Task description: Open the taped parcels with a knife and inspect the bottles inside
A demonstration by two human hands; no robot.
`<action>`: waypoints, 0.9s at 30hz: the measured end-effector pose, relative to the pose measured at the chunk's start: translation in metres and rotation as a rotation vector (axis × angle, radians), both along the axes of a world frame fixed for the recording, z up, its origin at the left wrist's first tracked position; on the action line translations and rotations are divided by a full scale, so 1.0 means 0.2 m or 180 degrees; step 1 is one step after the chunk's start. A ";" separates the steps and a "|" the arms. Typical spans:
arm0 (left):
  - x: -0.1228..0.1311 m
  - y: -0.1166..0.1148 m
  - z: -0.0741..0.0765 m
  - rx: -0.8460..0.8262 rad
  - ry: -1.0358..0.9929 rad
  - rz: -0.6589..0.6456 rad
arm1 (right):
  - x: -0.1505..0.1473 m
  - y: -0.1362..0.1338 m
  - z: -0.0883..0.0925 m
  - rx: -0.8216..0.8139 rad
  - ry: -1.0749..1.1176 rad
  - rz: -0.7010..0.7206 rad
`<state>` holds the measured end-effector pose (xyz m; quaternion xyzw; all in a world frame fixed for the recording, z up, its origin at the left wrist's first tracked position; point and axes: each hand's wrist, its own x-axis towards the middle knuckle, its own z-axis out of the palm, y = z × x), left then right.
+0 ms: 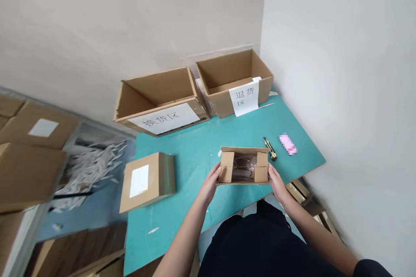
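Over the teal surface (195,212): open carton (226,166) gripped between two hands

From my remote seat I saw the left hand (209,181) closed around the carton's left side and the right hand (276,181) clasping its right. Clear plastic wrap (243,166) showed inside. A yellow-and-black utility knife (269,148) lay just beside the carton, near a blurred pink object (287,144)

2 bare forearms (185,236) converging | left grip (210,180) curled inward | right grip (276,183) curled inward
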<state>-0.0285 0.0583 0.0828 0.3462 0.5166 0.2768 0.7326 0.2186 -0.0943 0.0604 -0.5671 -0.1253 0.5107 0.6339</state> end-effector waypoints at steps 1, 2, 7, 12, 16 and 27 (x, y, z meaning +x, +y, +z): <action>0.01 -0.02 0.00 0.0039 0.0004 -0.0123 | -0.03 -0.07 0.01 0.0019 0.0021 -0.0127; 0.01 -0.04 -0.01 0.0091 0.0018 -0.0259 | -0.07 -0.14 0.02 -0.0002 0.0039 -0.0260; 0.05 -0.21 -0.04 0.0227 0.0072 -0.1291 | -0.31 -0.57 0.01 -0.0327 -0.0010 -0.1143; 0.18 -0.45 -0.07 0.0086 0.0127 -0.2487 | -0.56 -1.05 -0.02 -0.0589 0.0126 -0.1983; 0.35 -0.68 -0.11 0.0068 0.0075 -0.3251 | -0.72 -1.40 -0.10 -0.0851 0.0243 -0.2688; 0.76 -1.49 -0.55 -0.0109 0.0594 -0.4586 | -0.82 -2.25 -0.54 -0.1376 0.0462 -0.3701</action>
